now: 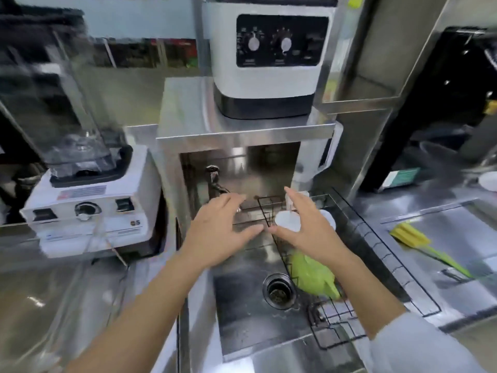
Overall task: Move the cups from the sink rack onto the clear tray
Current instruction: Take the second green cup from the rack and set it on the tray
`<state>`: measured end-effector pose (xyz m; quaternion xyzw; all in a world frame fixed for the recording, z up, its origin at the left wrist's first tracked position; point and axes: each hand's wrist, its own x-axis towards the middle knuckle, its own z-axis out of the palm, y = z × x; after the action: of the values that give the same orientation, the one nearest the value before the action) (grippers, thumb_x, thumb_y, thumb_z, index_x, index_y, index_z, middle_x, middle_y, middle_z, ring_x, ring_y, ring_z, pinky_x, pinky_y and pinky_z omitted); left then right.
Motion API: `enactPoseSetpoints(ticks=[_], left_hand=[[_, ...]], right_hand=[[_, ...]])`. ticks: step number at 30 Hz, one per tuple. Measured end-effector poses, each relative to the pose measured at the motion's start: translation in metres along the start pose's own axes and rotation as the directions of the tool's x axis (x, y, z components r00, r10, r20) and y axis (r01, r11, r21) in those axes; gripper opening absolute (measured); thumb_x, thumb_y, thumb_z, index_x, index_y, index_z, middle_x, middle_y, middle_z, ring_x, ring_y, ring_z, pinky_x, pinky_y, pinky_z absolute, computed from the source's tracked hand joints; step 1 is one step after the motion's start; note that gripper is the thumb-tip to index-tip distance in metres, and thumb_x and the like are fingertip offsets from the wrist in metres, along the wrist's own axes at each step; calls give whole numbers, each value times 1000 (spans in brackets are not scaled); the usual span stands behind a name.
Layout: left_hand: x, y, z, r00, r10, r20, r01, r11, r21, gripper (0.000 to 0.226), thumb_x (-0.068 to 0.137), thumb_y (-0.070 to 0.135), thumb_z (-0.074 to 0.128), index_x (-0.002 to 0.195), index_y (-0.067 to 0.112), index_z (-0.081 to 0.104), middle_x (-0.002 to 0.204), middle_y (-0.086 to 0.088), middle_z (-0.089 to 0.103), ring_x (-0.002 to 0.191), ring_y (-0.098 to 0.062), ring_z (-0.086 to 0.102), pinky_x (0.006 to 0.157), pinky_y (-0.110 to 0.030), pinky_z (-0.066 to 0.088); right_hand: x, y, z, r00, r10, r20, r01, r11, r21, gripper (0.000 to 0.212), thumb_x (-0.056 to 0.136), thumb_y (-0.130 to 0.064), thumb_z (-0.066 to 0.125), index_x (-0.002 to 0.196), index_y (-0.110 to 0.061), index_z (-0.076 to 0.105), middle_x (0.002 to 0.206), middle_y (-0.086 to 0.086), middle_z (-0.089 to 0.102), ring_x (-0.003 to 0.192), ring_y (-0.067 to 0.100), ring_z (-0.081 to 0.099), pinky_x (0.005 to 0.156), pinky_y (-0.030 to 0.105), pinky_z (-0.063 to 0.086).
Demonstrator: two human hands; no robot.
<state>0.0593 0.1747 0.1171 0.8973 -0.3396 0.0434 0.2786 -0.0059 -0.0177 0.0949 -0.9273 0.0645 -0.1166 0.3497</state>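
1. The right hand hovers spread, its grip open just over a white cup, not clearly touching it.
2. The left hand is spread too, holding nothing, above the sink.
3. The cup sits in the black wire rack at the sink's right side, with a green cloth nearer.

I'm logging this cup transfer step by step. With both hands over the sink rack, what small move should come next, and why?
Probably close the right hand around the white cup in the wire rack. That hand is open, fingers spread beside the cup, and seems not to grip it yet. The left hand hovers open over the sink, holding nothing. No clear tray is visible in this view.
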Motion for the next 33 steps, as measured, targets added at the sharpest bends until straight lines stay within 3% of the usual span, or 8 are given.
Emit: enactPoseSetpoints(ticks=[5, 12, 16, 21, 25, 29, 33], left_hand=[[20, 34, 83, 975, 83, 205, -96, 994, 54, 75, 77, 60, 55, 138, 22, 34, 145, -3, 38, 133, -21, 30, 110, -35, 22], [33, 49, 171, 877, 92, 472, -212, 955, 208, 108, 66, 65, 62, 145, 13, 9, 149, -10, 27, 136, -25, 24, 113, -38, 11], [35, 50, 199, 819, 36, 573, -261, 912, 316, 113, 65, 68, 60, 144, 8, 6, 148, -15, 28, 137, -26, 24, 114, -42, 5], [42, 50, 211, 798, -65, 599, -233, 883, 407, 112, 68, 60, 62, 143, 5, -1, 147, -15, 32, 137, -24, 28, 114, -47, 6], [44, 53, 218, 821, -87, 564, -229, 855, 465, 106, 59, 56, 72, 133, 2, 21, 130, -14, 50, 123, -25, 46, 112, -51, 6], [43, 52, 220, 854, -52, 518, -200, 885, 420, 85, 55, 59, 72, 114, 7, 39, 106, -5, 62, 102, -21, 59, 110, -54, 6], [42, 48, 213, 896, 2, 444, -132, 956, 263, 97, 49, 62, 73, 123, 11, 35, 116, -5, 58, 112, -22, 52, 111, -49, 8]], right_hand=[[-23, 80, -25, 990, 137, 34, -135, 990, -51, 96, 70, -51, 70, 144, -21, 17, 148, 6, 31, 134, 24, 32, 107, 43, 34], [-43, 147, -14, 900, 305, 310, -254, 948, -193, 117, 63, -51, 76, 146, -18, 0, 154, 11, 14, 140, 27, 18, 111, 49, 25], [-46, 165, 6, 846, 345, 406, -252, 931, -266, 125, 60, -51, 77, 145, -19, -8, 157, 8, 7, 142, 25, 12, 110, 49, 20], [-46, 173, 26, 840, 371, 395, -287, 923, -257, 132, 50, -48, 82, 144, -24, -9, 156, 2, 11, 141, 23, 16, 109, 49, 15], [-47, 174, 36, 866, 380, 325, -311, 918, -245, 126, 49, -42, 82, 142, -27, -2, 149, 3, 24, 137, 20, 22, 104, 41, 16], [-47, 171, 37, 915, 320, 247, -231, 915, -330, 116, 48, -48, 81, 137, -16, 13, 132, 5, 41, 126, 19, 35, 98, 35, 19], [-51, 167, 21, 970, 197, 143, -155, 953, -260, 117, 48, -49, 80, 140, -15, 16, 126, 3, 44, 122, 17, 37, 93, 31, 17]])
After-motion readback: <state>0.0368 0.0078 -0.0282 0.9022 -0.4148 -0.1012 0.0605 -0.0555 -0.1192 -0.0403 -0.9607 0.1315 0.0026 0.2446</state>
